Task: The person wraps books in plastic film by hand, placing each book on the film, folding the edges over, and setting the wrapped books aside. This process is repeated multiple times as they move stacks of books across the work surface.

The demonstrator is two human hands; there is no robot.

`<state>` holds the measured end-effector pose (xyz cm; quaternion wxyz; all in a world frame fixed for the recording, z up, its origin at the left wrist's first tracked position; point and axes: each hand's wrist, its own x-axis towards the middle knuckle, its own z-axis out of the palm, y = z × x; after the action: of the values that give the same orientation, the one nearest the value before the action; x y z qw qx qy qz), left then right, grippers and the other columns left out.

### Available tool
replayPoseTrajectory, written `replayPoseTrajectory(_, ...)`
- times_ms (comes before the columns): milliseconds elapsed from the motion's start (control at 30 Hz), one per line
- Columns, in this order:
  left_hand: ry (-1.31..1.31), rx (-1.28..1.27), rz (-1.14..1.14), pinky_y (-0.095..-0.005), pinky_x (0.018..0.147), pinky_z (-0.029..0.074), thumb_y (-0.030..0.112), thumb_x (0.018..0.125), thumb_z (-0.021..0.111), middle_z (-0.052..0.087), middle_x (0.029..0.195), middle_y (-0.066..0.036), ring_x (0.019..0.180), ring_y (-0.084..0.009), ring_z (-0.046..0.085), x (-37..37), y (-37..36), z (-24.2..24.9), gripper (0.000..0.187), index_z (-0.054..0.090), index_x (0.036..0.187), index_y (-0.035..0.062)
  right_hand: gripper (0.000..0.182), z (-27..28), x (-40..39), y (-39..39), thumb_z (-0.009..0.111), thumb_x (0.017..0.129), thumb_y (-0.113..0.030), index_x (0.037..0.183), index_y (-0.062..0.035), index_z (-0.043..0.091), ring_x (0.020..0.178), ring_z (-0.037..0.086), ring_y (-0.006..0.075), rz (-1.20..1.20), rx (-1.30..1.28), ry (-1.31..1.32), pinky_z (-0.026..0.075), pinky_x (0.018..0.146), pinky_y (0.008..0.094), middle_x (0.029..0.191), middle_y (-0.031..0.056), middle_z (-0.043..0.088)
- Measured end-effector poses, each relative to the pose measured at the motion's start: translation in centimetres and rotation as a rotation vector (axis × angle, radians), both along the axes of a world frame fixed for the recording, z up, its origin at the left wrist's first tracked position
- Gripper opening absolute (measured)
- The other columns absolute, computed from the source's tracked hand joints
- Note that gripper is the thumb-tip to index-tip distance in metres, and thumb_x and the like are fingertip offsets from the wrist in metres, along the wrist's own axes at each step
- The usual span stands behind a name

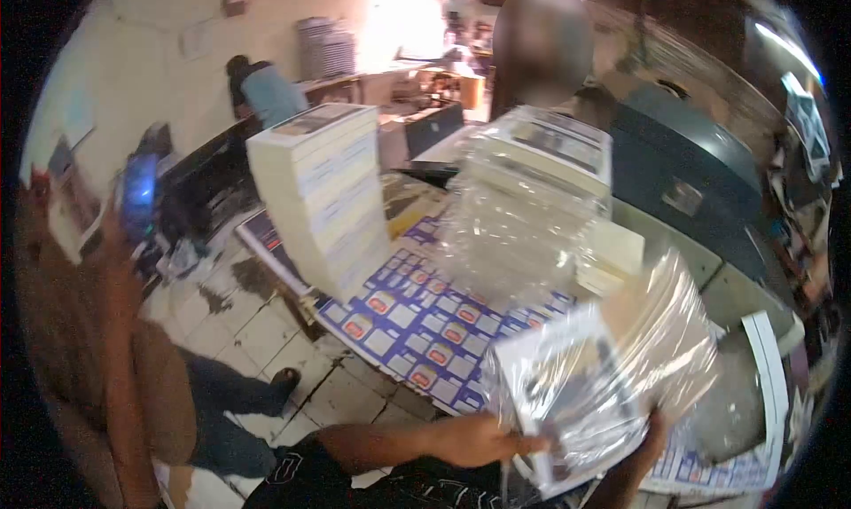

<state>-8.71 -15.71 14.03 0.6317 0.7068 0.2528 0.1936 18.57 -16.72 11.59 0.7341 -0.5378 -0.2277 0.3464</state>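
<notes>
Near the bottom, my left hand [496,440] is closed on the lower left edge of a book [567,376] with a picture on its cover, in clear plastic film. My right hand [654,434] holds the book's lower right edge, its fingers partly hidden by the film. More clear plastic [678,332] spreads to the right of the book. Beyond it stands a pile of plastic-wrapped books [523,207]. A tall stack of unwrapped books [328,199] rises at the left of the table, on a blue and white printed sheet [425,323].
At the left, a person [133,358] holds a lit phone [140,194]. Another person [269,92] bends near the back wall, and one [542,48] stands behind the wrapped pile. A large dark machine [683,154] is at the right. White tiles [257,332] cover the floor.
</notes>
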Motion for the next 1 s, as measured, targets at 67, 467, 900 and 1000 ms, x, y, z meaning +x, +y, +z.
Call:
replayPoseTrajectory(67,-0.007,0.044,0.075,-0.0348,0.09,0.049,0.042,0.101,0.049,0.066,0.108,-0.013,0.101,-0.0201,0.061,0.1,2.7,3.2,0.044,0.06,0.117,0.0025,0.053,6.9,-1.2,4.0,0.062,0.091,-0.037,0.119,0.0073,0.058,0.095,0.064,0.0278,0.152,0.24,-0.077,0.053,0.083,0.0375,0.111,0.0184,0.062)
replayPoseTrajectory(467,-0.033,0.029,0.785,-0.0269,0.058,0.043,0.055,0.099,0.04,0.069,0.094,-0.021,0.076,-0.0243,0.068,-0.3,22.0,15.4,0.061,0.047,0.123,-0.0004,0.069,19.7,-4.7,33.9,0.063,0.081,-0.059,0.131,-0.0123,0.058,0.109,0.064,0.033,0.263,-0.019,-1.296,0.049,0.094,0.0419,0.116,0.0155,0.067)
replayPoseTrajectory(900,-0.599,-0.021,0.913,-0.0288,0.055,0.05,0.042,0.098,0.05,0.065,0.095,-0.01,0.068,-0.0167,0.062,-7.5,14.5,-1.0,0.045,0.058,0.114,0.0008,0.088,-10.0,8.0,8.4,0.058,0.086,-0.058,0.142,0.0058,0.038,0.145,0.021,0.0377,0.296,-0.64,-1.497,0.015,0.114,0.06,0.152,0.0262,0.029)
replayPoseTrajectory(1000,-0.422,0.17,0.541,-0.0336,0.072,0.055,0.007,0.091,0.059,0.066,0.079,-0.01,0.072,-0.0171,0.067,0.6,10.2,-7.0,0.019,0.06,0.108,-0.0023,0.082,-14.5,5.6,6.0,0.053,0.088,-0.06,0.143,0.0003,0.039,0.145,0.021,0.0376,0.272,-0.736,-1.615,0.01,0.11,0.0684,0.152,0.0245,0.031)
